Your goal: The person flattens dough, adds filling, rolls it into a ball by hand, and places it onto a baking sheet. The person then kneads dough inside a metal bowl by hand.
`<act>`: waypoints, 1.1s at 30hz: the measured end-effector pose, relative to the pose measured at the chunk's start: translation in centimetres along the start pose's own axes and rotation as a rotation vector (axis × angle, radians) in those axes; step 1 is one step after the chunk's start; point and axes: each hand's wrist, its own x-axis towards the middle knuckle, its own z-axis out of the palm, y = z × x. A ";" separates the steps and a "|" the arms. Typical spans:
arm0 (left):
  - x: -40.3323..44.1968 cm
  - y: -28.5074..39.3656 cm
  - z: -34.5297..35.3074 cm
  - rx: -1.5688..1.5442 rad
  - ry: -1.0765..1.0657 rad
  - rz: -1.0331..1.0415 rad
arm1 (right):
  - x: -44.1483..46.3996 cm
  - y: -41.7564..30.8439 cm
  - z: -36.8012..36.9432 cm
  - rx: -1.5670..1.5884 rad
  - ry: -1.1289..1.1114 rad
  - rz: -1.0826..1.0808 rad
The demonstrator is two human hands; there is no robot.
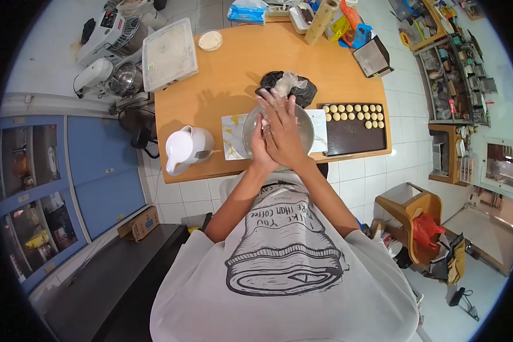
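Note:
My left hand [260, 149] and my right hand [284, 132] are pressed palm to palm above a metal bowl [306, 128]. The right lies over the left with its fingers stretched out. Pale dough [265, 122] shows at the edge between them, its bulk hidden by the palms, and whitish residue coats my fingers. Under the bowl lies a white and yellow patterned sheet [232, 137]. Just right of it, a dark baking tray [353, 139] carries rows of small round pale dough pieces [343, 108] along its far side. The bowl's contents are mostly hidden.
A white jug [182, 149] stands at the table's left front. Behind the bowl are a black plastic bag [306, 94] and a crumpled clear bag [288, 82]. A lidded plastic container [171, 54] and small tub [210, 40] sit back left. An open box [372, 57] rests at the right edge.

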 end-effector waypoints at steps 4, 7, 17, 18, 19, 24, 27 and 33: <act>0.7 -0.9 -0.6 -0.019 0.069 0.092 | -1.0 -0.8 0.0 0.063 -0.065 -0.062; 1.1 -2.9 -2.1 -0.041 0.166 0.174 | -0.5 -0.1 -0.2 0.085 -0.021 -0.053; 0.3 -0.3 -0.1 -0.043 0.050 0.074 | 0.0 -1.5 -0.6 0.059 -0.037 -0.043; 0.3 -0.6 -1.0 0.014 -0.025 0.061 | -0.2 -1.6 -0.6 0.075 -0.031 -0.071; 0.2 -1.1 -1.8 0.068 -0.097 0.045 | -0.3 -1.6 -0.5 0.091 -0.025 -0.098; 0.0 -0.7 -2.0 0.070 -0.118 0.092 | -0.3 -0.2 0.5 0.150 0.018 0.024; 0.3 -0.8 -1.9 0.045 -0.098 0.110 | -1.6 -1.7 0.6 0.044 -0.024 -0.108; -0.1 -0.5 -2.0 0.073 -0.145 0.064 | -0.4 -0.3 0.2 -0.010 0.047 -0.032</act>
